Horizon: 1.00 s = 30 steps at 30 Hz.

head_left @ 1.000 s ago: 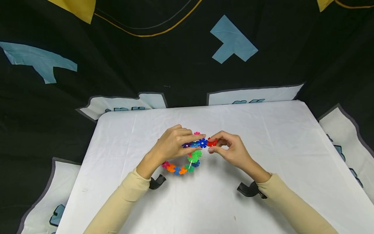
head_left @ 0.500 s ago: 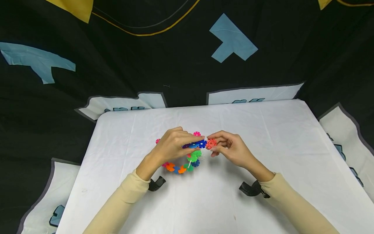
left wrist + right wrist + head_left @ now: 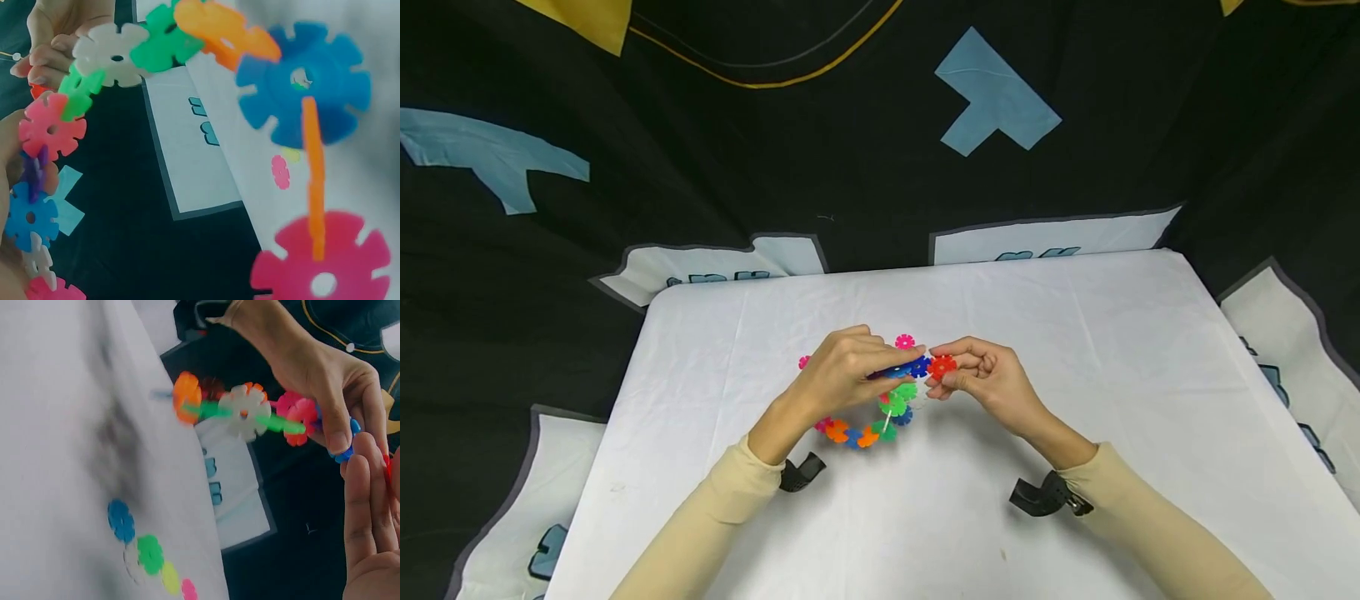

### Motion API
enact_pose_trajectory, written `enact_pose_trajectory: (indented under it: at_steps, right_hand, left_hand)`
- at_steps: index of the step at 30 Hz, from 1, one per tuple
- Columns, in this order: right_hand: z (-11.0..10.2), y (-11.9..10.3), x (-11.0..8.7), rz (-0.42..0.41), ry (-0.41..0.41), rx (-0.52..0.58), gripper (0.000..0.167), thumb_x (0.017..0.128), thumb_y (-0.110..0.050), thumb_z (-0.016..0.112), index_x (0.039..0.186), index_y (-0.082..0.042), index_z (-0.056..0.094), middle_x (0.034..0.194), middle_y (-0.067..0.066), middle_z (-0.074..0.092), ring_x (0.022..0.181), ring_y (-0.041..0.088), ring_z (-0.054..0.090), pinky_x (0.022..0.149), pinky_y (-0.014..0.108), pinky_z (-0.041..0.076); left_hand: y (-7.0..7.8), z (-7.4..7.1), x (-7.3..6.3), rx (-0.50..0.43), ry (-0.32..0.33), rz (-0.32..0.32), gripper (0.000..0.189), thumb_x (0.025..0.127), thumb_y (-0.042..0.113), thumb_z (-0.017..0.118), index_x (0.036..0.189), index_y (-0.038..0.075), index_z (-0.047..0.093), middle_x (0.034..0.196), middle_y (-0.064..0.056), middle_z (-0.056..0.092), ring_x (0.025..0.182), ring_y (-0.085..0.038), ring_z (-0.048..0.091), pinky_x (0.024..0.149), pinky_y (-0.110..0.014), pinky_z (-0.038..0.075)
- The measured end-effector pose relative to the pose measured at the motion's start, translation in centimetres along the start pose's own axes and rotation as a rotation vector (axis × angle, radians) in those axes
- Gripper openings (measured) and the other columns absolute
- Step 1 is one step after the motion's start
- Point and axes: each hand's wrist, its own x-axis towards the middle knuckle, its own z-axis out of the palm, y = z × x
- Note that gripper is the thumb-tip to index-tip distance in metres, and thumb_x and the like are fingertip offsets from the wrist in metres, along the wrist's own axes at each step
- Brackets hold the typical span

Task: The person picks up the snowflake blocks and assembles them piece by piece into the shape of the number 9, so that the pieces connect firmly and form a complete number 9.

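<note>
My left hand (image 3: 847, 367) pinches one end of a chain of interlocking plastic flower discs. A dark blue disc (image 3: 919, 367) pokes out past its fingertips. My right hand (image 3: 996, 385) holds a red flower disc (image 3: 942, 367) between thumb and fingers, at that blue disc's edge; whether their slots are joined I cannot tell. The chain hangs in a loop below the left hand, with orange, green, white, pink and blue discs. A blue disc (image 3: 350, 94) and a pink disc (image 3: 322, 275) show large in the left wrist view. My left palm hides part of the chain.
Loose discs lie on the white-covered table (image 3: 1112, 400), among them a pink one (image 3: 905, 342) beyond the hands. The right wrist view shows a blue disc (image 3: 121, 520), a green disc (image 3: 150, 554) and a yellow disc (image 3: 170, 577). Black cloth hangs behind the table.
The red disc has turned in my right fingers, from edge-on to showing its face. My right fingers have shifted slightly around it. The left hand stays nearly still.
</note>
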Motion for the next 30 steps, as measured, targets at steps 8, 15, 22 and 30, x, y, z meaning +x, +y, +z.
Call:
enact_pose_trajectory:
  at_steps: [8, 15, 22, 30]
  right_hand:
    - [0.0, 0.0, 0.1, 0.076, 0.018, 0.081, 0.031, 0.093, 0.005, 0.058, 0.122, 0.016, 0.054, 0.086, 0.002, 0.076, 0.077, 0.018, 0.075, 0.075, 0.035, 0.060]
    - [0.1, 0.1, 0.4, 0.130, -0.003, 0.118, 0.033, 0.093, 0.008, 0.054, 0.124, 0.019, 0.051, 0.086, 0.003, 0.075, 0.078, 0.017, 0.075, 0.075, 0.035, 0.060]
    - [0.2, 0.1, 0.5, 0.154, -0.018, 0.204, 0.033, 0.093, 0.011, 0.051, 0.124, 0.022, 0.048, 0.086, 0.004, 0.076, 0.077, 0.015, 0.074, 0.073, 0.031, 0.060]
    - [-0.1, 1.1, 0.2, 0.209, -0.017, 0.247, 0.027, 0.095, 0.004, 0.056, 0.121, 0.011, 0.055, 0.087, 0.005, 0.075, 0.077, 0.013, 0.074, 0.073, 0.028, 0.060]
  left_hand:
    - [-0.1, 0.1, 0.4, -0.017, 0.011, 0.007, 0.039, 0.073, 0.014, 0.086, 0.111, 0.010, 0.076, 0.077, 0.003, 0.075, 0.059, -0.008, 0.061, 0.058, -0.020, 0.037]
    - [-0.1, 0.1, 0.5, -0.020, 0.008, 0.027, 0.039, 0.073, 0.013, 0.086, 0.111, 0.010, 0.076, 0.065, 0.004, 0.068, 0.054, -0.008, 0.053, 0.057, -0.021, 0.035]
    - [-0.1, 0.8, 0.3, -0.051, 0.025, 0.041, 0.039, 0.073, 0.009, 0.085, 0.110, 0.004, 0.075, 0.057, 0.003, 0.059, 0.051, -0.009, 0.045, 0.059, -0.021, 0.036]
    - [-0.1, 1.1, 0.3, -0.048, -0.056, 0.022, 0.039, 0.074, 0.007, 0.085, 0.111, 0.005, 0.074, 0.059, 0.004, 0.064, 0.053, -0.008, 0.044, 0.060, -0.022, 0.036]
